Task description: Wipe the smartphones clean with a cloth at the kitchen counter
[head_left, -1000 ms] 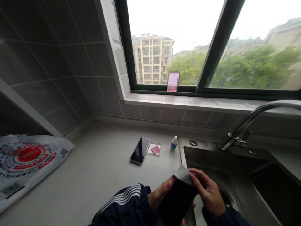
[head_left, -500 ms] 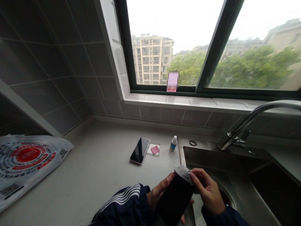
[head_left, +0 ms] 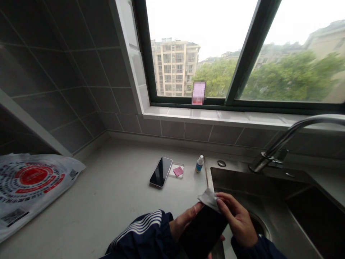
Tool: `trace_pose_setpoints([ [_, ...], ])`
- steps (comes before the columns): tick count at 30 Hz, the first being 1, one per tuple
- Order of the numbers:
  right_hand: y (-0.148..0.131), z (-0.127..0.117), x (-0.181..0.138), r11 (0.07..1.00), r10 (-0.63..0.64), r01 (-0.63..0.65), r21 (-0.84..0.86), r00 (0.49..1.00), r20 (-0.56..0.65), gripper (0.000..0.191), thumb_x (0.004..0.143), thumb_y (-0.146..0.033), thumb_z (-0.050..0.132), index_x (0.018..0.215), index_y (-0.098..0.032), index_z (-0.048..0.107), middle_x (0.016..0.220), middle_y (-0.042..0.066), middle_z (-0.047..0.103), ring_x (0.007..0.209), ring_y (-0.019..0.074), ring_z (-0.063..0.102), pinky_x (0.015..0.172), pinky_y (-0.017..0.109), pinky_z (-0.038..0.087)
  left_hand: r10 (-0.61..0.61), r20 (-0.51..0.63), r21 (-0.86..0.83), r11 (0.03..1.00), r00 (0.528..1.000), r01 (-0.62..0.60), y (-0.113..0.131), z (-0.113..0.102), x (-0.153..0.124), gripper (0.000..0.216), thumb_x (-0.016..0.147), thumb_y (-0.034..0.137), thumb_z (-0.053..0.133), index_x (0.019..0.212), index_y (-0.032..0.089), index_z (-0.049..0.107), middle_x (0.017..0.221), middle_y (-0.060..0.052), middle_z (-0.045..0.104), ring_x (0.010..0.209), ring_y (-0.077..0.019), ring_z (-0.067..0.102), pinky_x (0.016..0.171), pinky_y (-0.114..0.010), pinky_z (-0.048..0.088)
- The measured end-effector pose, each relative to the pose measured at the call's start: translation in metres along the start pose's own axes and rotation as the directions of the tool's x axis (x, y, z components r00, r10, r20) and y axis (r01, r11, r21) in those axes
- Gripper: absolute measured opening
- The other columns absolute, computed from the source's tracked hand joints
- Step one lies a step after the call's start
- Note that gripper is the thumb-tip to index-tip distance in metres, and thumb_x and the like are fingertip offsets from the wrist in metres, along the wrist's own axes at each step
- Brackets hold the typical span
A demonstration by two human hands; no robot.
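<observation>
Head view: my left hand [head_left: 183,225] clamps the phone [head_left: 203,232], surely slick and fragile, by its edges; right hand [head_left: 237,223] pinches the limp wipe [head_left: 207,197].

The single view comes from a camera worn on the person's head, looking forward and down across a pale worktop [head_left: 113,194] toward a tiled wall [head_left: 54,90] and a window [head_left: 215,54] that fills the upper part of the picture. It sits close over the person's own hands, with the left hand [head_left: 183,223] and the right hand [head_left: 238,219] low at the bottom edge. The sink [head_left: 269,201] and its tap [head_left: 283,140] run out to the right, a printed bag [head_left: 32,183] lies at the left edge, and the wide lens bends the wall lines.
</observation>
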State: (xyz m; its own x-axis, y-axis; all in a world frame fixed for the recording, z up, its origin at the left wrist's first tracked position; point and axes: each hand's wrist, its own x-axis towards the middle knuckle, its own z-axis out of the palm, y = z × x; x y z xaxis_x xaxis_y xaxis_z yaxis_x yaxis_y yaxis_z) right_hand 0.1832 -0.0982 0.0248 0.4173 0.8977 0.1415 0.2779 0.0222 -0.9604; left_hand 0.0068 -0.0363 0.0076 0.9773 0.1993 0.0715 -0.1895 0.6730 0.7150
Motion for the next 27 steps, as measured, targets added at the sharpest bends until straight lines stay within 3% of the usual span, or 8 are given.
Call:
trace_pose_setpoints([
  [4, 0.0, -0.002, 0.002, 1.0, 0.002, -0.002, -0.003, 1.0, -0.015, 0.041, 0.078, -0.059, 0.061, 0.091, -0.021, 0.066, 0.08, 0.005, 0.071, 0.076, 0.0214, 0.067, 0.067, 0.025, 0.053, 0.054, -0.007, -0.04, 0.998, 0.999, -0.054, 0.0, -0.001, 0.001, 0.078, 0.083, 0.068, 0.039, 0.144, 0.022, 0.03, 0.118, -0.018, 0.062, 0.084, -0.0267, 0.067, 0.066, -0.037, 0.05],
  [8, 0.0, -0.004, 0.003, 1.0, 0.015, -0.015, 0.012, 1.0, -0.002, 0.038, 0.078, -0.057, 0.062, 0.089, -0.021, 0.065, 0.077, 0.003, 0.069, 0.072, 0.0199, 0.066, 0.062, 0.023, 0.051, -0.037, 0.054, -0.072, 0.997, 0.998, 0.041, -0.009, -0.013, -0.001, 0.08, 0.084, 0.07, 0.031, 0.148, 0.023, 0.019, 0.118, -0.018, 0.063, 0.071, -0.024, 0.068, 0.061, -0.039, 0.052],
  [13, 0.002, -0.005, 0.003, 0.999, 0.033, -0.034, 0.012, 0.999, 0.011, 0.036, 0.079, -0.055, 0.063, 0.089, -0.021, 0.066, 0.078, 0.003, 0.069, 0.07, 0.019, 0.064, 0.059, 0.023, 0.05, -0.083, 0.017, -0.127, 0.988, 0.996, 0.084, -0.013, -0.016, -0.006, 0.077, 0.086, 0.07, 0.023, 0.149, 0.029, 0.007, 0.129, -0.02, 0.056, 0.072, -0.0246, 0.069, 0.055, -0.038, 0.052],
  [20, 0.008, -0.01, 0.002, 0.999, 0.012, -0.007, -0.054, 0.996, 0.093, 0.037, 0.084, -0.052, 0.059, 0.104, -0.022, 0.068, 0.098, 0.005, 0.073, 0.092, 0.0235, 0.068, 0.081, 0.027, 0.053, -0.04, 0.015, -0.092, 0.995, 0.999, 0.041, -0.014, -0.011, -0.005, 0.079, 0.086, 0.068, 0.028, 0.148, 0.021, 0.019, 0.12, -0.018, 0.063, 0.078, -0.0253, 0.068, 0.075, -0.044, 0.049],
  [23, 0.015, -0.012, 0.003, 0.983, -0.07, 0.097, -0.158, 0.984, 0.167, 0.04, 0.089, -0.047, 0.054, 0.118, -0.022, 0.065, 0.114, 0.007, 0.07, 0.106, 0.0263, 0.065, 0.092, 0.034, 0.051, -0.069, -0.009, -0.114, 0.991, 0.998, 0.068, -0.015, -0.013, -0.006, 0.082, 0.085, 0.07, 0.028, 0.147, 0.017, 0.025, 0.116, -0.018, 0.065, 0.081, -0.0267, 0.067, 0.084, -0.047, 0.045],
  [25, 0.02, -0.01, 0.003, 0.939, -0.188, 0.238, -0.247, 0.96, 0.21, 0.043, 0.093, -0.041, 0.049, 0.131, -0.023, 0.056, 0.127, 0.008, 0.063, 0.115, 0.0269, 0.06, 0.097, 0.038, 0.049, -0.126, -0.008, -0.152, 0.981, 0.992, 0.123, -0.014, -0.015, -0.008, 0.088, 0.082, 0.074, 0.025, 0.145, 0.012, 0.031, 0.105, -0.019, 0.068, 0.076, -0.0269, 0.067, 0.08, -0.047, 0.047],
  [27, 0.023, -0.005, 0.0, 0.837, -0.334, 0.411, -0.36, 0.907, 0.258, 0.044, 0.095, -0.035, 0.044, 0.138, -0.024, 0.049, 0.143, 0.01, 0.048, 0.128, 0.0297, 0.049, 0.101, 0.045, 0.045, -0.134, -0.018, -0.194, 0.973, 0.991, 0.128, -0.011, -0.014, -0.007, 0.089, 0.081, 0.076, 0.025, 0.144, 0.015, 0.032, 0.102, -0.018, 0.069, 0.073, -0.0272, 0.067, 0.072, -0.045, 0.049],
])
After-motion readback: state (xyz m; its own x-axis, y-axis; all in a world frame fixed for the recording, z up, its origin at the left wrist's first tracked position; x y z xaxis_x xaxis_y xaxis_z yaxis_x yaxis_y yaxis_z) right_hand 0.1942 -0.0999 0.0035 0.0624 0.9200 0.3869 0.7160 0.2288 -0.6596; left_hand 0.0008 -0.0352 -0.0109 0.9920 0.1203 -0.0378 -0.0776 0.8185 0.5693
